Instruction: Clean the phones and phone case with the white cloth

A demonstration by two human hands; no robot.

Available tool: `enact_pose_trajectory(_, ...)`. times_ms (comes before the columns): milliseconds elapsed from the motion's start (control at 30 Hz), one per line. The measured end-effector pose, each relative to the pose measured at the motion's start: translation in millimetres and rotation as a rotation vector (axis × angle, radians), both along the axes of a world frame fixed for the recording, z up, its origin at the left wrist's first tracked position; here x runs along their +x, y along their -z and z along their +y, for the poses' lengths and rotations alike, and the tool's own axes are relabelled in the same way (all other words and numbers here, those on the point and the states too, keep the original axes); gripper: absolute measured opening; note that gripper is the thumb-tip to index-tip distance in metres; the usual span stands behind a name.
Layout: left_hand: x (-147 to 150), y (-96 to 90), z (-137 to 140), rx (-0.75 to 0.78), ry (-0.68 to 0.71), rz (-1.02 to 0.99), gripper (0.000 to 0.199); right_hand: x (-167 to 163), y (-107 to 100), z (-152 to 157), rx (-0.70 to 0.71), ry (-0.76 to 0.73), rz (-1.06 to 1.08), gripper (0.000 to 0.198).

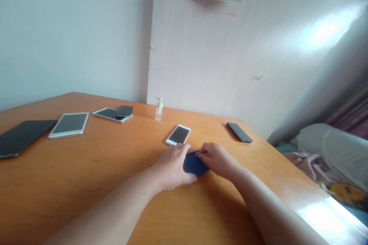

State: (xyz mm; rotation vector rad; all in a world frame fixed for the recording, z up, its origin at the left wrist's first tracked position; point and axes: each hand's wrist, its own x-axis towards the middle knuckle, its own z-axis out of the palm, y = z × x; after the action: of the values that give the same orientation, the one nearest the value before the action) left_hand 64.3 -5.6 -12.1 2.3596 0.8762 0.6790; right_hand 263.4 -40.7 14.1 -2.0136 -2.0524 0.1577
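Observation:
A flat dark-blue phone (195, 164), back or case side up, lies low at the table's middle between my hands. My left hand (174, 166) grips it along its left side, thumb at the near edge and fingers at the far edge. With its fingers pinched together, my right hand (216, 160) rests over the phone's right part. A small shiny piece (197, 153) shows at those fingertips; whether it is pinched or fixed to the phone is unclear. Just beyond my left fingers lies a white phone (178, 134) with a dark screen.
On the wooden table (115, 176) are a black tablet (24, 136), a white tablet (70, 123), and another white tablet (107, 113) with a dark phone (124, 111) on it. A pump bottle (158, 110) stands at the back. Rightward lies a black phone (239, 132).

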Motion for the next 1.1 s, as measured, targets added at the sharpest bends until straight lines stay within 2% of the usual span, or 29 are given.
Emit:
enact_pose_trajectory(100, 0, -1.5, -1, 0.001, -0.007, -0.002, 0.073, -5, -1, -1, -0.019, -0.101, 0.034, 0.015)
enact_pose_trajectory(200, 0, -3.2, -2, -0.008, -0.010, 0.004, 0.075, 3, -2, 2, 0.028, 0.019, -0.055, 0.015)
enact_pose_trajectory(267, -1, -3.8, -3, -0.016, -0.009, 0.010, 0.077, 8, -4, 2, 0.035, 0.084, -0.016, 0.014)
enact_pose_trajectory(333, -1, -3.5, -3, -0.022, -0.013, 0.013, 0.078, 9, -5, 1, 0.009, 0.098, 0.219, 0.012)
enact_pose_trajectory(500, -4, -1.6, -1, -0.058, -0.002, -0.014, 0.086, 0, -9, -5, -0.061, 0.003, 1.089, 0.015)
enact_pose_trajectory(633, -5, -3.9, -1, -0.059, -0.037, -0.077, 0.081, -4, -6, -5, -0.094, 0.006, 1.393, 0.017)
enact_pose_trajectory(800, -2, -9.8, -4, -0.073, -0.074, -0.318, 0.041, -8, 2, -1, -0.134, -0.018, 1.483, 0.023)
enact_pose_trajectory(900, 1, -12.5, -7, -0.148, -0.047, -0.421, 0.033, -14, 3, -3, -0.148, -0.076, 1.464, 0.027)
enact_pose_trajectory(1033, 4, -14.8, -6, -0.322, 0.077, -0.550, 0.020, -21, -2, -8, -0.203, -0.181, 1.447, 0.024)
enact_pose_trajectory(1100, 4, -15.1, -3, -0.382, 0.073, -0.613, 0.018, -22, -3, -9, -0.207, -0.205, 1.455, 0.024)
